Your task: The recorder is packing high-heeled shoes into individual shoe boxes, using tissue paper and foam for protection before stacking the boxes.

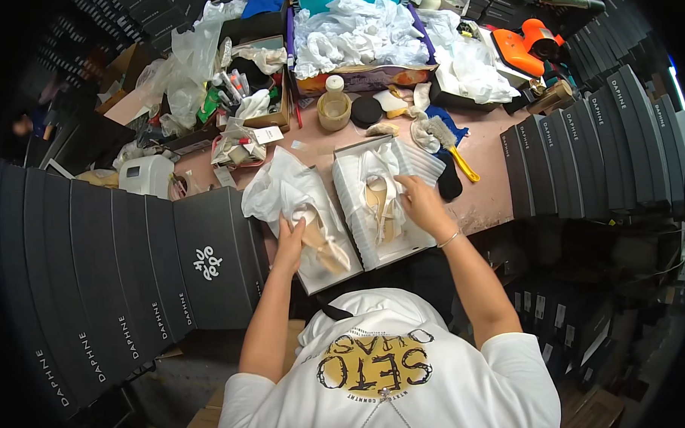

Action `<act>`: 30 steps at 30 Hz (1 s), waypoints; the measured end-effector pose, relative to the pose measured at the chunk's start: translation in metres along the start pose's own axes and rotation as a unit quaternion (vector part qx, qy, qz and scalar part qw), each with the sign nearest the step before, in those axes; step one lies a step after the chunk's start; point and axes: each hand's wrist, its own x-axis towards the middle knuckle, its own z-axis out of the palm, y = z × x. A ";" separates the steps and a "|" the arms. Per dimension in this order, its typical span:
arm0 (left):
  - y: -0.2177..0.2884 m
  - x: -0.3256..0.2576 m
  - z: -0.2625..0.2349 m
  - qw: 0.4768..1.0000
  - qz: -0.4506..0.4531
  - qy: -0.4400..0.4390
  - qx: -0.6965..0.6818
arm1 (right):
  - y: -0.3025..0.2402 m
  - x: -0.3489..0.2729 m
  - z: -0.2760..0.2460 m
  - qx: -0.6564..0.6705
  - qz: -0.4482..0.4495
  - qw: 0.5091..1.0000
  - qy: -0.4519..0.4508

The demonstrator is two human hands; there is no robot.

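Observation:
My left hand (289,242) is closed on a beige sandal (325,247), slightly blurred and tilted, over a grey box part (347,268) lined with white tissue paper (270,188). Beside it on the right lies an open shoe box (339,185) with a second beige sandal (386,224) in white wrapping. My right hand (425,205) reaches over that box's right side. Its fingers are bent at the wrapping next to the sandal, and what they pinch is hard to make out. Ribbed white packing sheet (421,164) spreads past the box's far right corner.
Dark shoe boxes stand in rows at left (216,256) and right (556,161). Behind the work lie a cup-like container (334,111), a black round lid (367,112) and a yellow-handled brush (465,164). Farther back are a paper-filled box (364,77) and an orange tool (519,51).

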 end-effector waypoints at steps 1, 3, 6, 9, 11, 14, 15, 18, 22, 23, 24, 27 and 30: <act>-0.006 0.002 -0.007 0.999 -0.045 0.018 -0.013 | 0.013 -0.004 0.003 -0.005 0.007 1.000 -0.027; -0.018 -0.002 -0.019 0.989 -0.131 0.056 -0.039 | 0.031 -0.010 0.013 -0.015 0.017 0.997 -0.080; -0.039 -0.042 -0.009 0.991 -0.089 0.103 0.006 | 0.030 -0.030 0.026 0.058 0.056 0.994 -0.070; -0.055 -0.065 -0.009 0.990 -0.005 0.103 0.093 | 0.022 -0.045 0.043 0.122 0.111 0.984 -0.059; -0.045 -0.071 -0.002 0.954 0.070 0.123 0.263 | 0.020 -0.050 0.052 0.150 0.131 0.979 -0.048; -0.022 -0.066 0.002 0.809 0.274 0.067 0.515 | 0.013 -0.045 0.055 0.048 0.079 0.991 -0.092; -0.016 -0.061 0.004 0.785 0.297 0.042 0.542 | 0.012 -0.043 0.055 -0.005 0.049 0.993 -0.107; -0.016 -0.032 0.002 0.757 0.294 -0.021 0.583 | 0.011 -0.034 0.057 -0.064 -0.022 0.996 -0.050; -0.032 -0.010 -0.001 0.784 0.288 -0.026 0.550 | 0.021 -0.022 0.058 -0.106 -0.028 0.986 -0.121; -0.033 -0.010 -0.003 0.774 0.292 -0.032 0.561 | 0.024 -0.020 0.064 -0.125 -0.046 0.985 -0.108; -0.029 -0.011 -0.003 0.763 0.296 -0.039 0.573 | 0.026 -0.018 0.066 -0.144 -0.063 0.983 -0.095; -0.011 -0.016 -0.004 0.762 0.309 -0.058 0.567 | 0.006 -0.010 0.056 -0.217 -0.194 0.957 -0.011; 0.021 -0.021 0.004 0.769 0.336 -0.078 0.538 | 0.022 -0.009 0.060 -0.248 -0.222 0.941 -0.063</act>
